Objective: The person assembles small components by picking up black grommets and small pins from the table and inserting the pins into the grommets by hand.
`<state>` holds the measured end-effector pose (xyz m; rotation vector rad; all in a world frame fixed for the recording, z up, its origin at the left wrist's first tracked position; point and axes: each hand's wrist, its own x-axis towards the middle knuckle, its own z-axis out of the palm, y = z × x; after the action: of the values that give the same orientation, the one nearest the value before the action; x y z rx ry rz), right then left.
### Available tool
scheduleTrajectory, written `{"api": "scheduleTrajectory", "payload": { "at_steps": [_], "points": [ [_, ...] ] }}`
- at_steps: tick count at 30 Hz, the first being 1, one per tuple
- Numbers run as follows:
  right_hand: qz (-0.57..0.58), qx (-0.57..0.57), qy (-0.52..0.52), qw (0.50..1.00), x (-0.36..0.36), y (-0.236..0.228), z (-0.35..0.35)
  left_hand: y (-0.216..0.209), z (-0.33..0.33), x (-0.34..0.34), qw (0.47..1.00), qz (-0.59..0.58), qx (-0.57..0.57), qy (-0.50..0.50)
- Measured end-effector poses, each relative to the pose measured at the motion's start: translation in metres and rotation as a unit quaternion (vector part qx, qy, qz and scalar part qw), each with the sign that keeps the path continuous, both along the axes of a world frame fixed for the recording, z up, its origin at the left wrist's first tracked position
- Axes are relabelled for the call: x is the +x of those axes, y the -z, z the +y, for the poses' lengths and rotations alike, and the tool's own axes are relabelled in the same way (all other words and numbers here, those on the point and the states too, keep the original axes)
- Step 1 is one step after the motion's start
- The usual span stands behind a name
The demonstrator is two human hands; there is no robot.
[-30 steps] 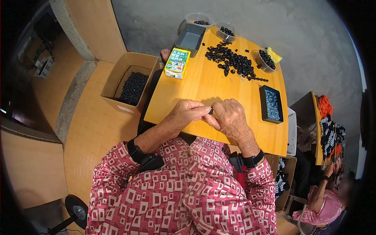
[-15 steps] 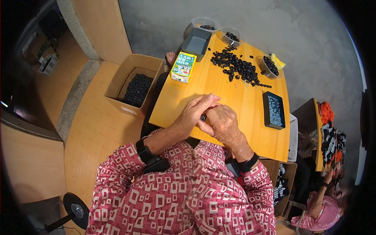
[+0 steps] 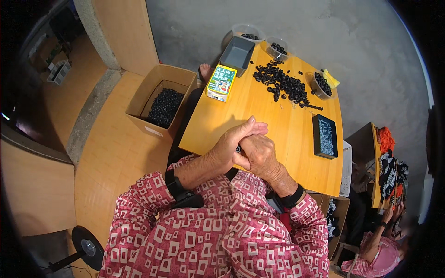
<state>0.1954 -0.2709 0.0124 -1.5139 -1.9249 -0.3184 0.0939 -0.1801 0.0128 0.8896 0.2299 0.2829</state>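
Note:
Both hands meet above the near edge of the yellow table. A small black round part with a pale centre peeks out from between them. My right hand is closed around it, knuckles up, thumb toward the left palm. My left hand presses its palm against the right hand, its fingers folding over the far side of the right fist. Most of the held part is hidden by the hands. Beyond them lies a loose pile of black round parts, with a short row of them at its right end.
A black tray of small clear pieces stands right. Further back are a yellow-green carton, a grey bin and clear tubs of black parts. A cardboard box of black parts stands left. Another person works at lower right.
The view has shifted slightly, so the table appears a little lower and further right. My hands stay pressed together around the black part, the left fingers slightly more extended over the right.

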Motion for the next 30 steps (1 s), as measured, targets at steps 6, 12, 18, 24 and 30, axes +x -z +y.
{"api": "scheduleTrajectory", "payload": {
  "at_steps": [6,12,18,24,30],
  "points": [
    [0.009,0.070,-0.004,0.998,-0.008,-0.001,0.000,-0.020,-0.001,-0.008,1.000,0.013,-0.025,0.009],
    [-0.032,0.170,0.084,0.981,0.014,-0.040,-0.005,-0.037,-0.005,0.000,0.995,-0.075,0.039,-0.059],
    [-0.064,0.193,0.142,0.969,0.058,-0.063,-0.031,-0.024,0.005,-0.007,0.997,0.075,-0.012,-0.028],
    [-0.076,0.206,0.168,0.961,0.068,-0.066,-0.043,-0.020,0.002,-0.003,0.998,0.060,0.016,-0.020],
    [-0.072,0.234,0.184,0.952,0.066,-0.067,-0.051,-0.013,0.000,-0.002,0.997,0.076,0.013,-0.009]
  ]
}}
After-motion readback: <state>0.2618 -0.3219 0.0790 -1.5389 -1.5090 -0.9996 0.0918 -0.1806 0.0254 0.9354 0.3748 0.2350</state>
